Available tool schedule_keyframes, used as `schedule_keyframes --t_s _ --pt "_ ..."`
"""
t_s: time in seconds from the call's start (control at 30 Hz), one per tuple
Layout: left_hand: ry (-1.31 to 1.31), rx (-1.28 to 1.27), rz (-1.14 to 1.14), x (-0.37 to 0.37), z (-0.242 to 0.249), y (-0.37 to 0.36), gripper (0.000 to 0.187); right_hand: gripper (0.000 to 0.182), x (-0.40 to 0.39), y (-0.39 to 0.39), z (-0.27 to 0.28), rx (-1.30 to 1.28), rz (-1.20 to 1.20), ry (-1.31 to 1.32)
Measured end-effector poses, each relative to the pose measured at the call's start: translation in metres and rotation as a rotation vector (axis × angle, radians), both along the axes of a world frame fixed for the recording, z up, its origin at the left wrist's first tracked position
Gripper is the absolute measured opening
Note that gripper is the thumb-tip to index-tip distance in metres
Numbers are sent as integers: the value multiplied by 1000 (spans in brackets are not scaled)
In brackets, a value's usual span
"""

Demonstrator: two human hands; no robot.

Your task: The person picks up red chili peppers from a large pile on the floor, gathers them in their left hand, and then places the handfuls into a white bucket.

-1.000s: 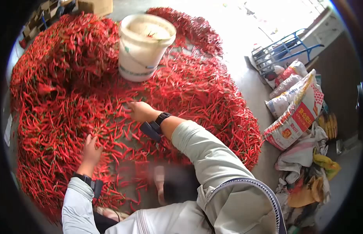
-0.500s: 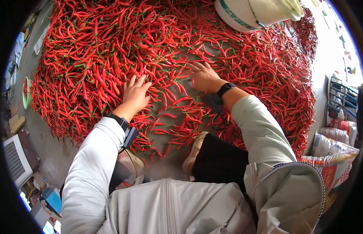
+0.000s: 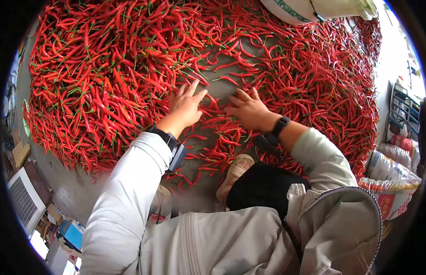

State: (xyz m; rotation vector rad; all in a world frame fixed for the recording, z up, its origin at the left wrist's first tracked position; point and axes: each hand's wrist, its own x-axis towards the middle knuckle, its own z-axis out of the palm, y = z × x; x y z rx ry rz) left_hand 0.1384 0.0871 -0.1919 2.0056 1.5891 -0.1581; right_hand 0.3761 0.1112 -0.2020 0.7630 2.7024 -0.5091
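A wide spread of red chili peppers with green stems covers the floor, heaped thickest on the left. My left hand hovers at the right edge of that heap, fingers spread, palm down, holding nothing visible. Across a thin strip of scattered chilies, my right hand has its fingers apart, close over the loose chilies at the edge of the right-hand spread. Each wrist wears a black band with a small dark box. Between my feet and hands lie more loose chilies on the grey floor.
A white bucket lies tilted on the chilies at the top right. Printed woven sacks and a blue metal rack stand at the right. At the lower left are a white vented unit and a blue box. My shoe borders the chilies.
My left hand has moved right, away from the heap's middle. My right hand has shifted slightly right and nearer my body. The camera view has shifted a little.
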Motion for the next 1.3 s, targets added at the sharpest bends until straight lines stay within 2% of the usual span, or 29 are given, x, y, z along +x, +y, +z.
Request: schedule_keyframes --t_s 0.07,0.1,0.17,0.23,0.3,0.33,0.37,0.43,0.47,0.53,0.63,0.67,0.7,0.77,0.83,0.97,1.03,1.1,1.17,1.23,1.27,1.3 --pt "-9 -101 -9 1 -12 -17 71 27 12 -2 10 -9 -1 -83" --pt "-59 -160 -26 -1 -19 -29 68 27 13 0 9 -17 -2 -80" --pt "-52 -140 -89 -3 -18 -52 60 15 12 18 3 117 -384 48" --pt "-106 -181 -113 -5 -18 -66 57 15 10 50 -8 259 -537 347" --pt "-161 -222 -139 -5 -13 -73 54 17 8 73 -24 382 -633 347" --pt "-218 -334 -105 -4 -9 -75 51 22 9 80 -30 332 -663 261" --pt "-277 -447 -71 -3 -4 -75 49 27 14 85 -48 339 -647 157" --pt "-292 -466 -84 -1 4 -75 44 26 18 85 -48 342 -586 93" --pt "-333 -375 -47 -1 0 -77 42 26 19 82 -48 343 -589 94" --pt "-403 -219 81 3 2 -76 36 20 19 67 -38 178 -523 88" --pt "-592 -438 490 11 -3 -70 34 23 21 37 -22 156 -511 212" --pt "-672 -403 551 12 -14 -70 35 20 21 26 -16 191 -489 306" --pt "-811 -397 637 15 -23 -69 34 19 19 17 -17 239 -460 427" --pt "-1151 -476 903 33 -1 -60 34 17 9 2 -4 145 -407 463" --pt "-1201 -511 955 48 25 -50 33 19 -7 -13 14 -40 -322 653" --pt "-1254 -553 1080 54 36 -50 29 21 -25 -29 33 -234 -394 860" --pt "-1256 -505 1118 48 27 -54 22 23 -22 -22 29 -225 -386 828" --pt "-1202 -490 1274 34 22 -57 15 27 -18 -7 7 -153 -429 757" --pt "-1185 -463 1237 23 24 -57 15 30 -9 13 -9 146 -536 671" --pt "-1139 -441 1250 18 29 -55 18 31 3 18 -28 308 -598 470" --pt "-1135 -443 1253 16 30 -55 18 31 14 17 -35 155 -512 362" --pt "-1124 -434 1238 13 29 -56 19 31 20 14 -37 153 -513 362"
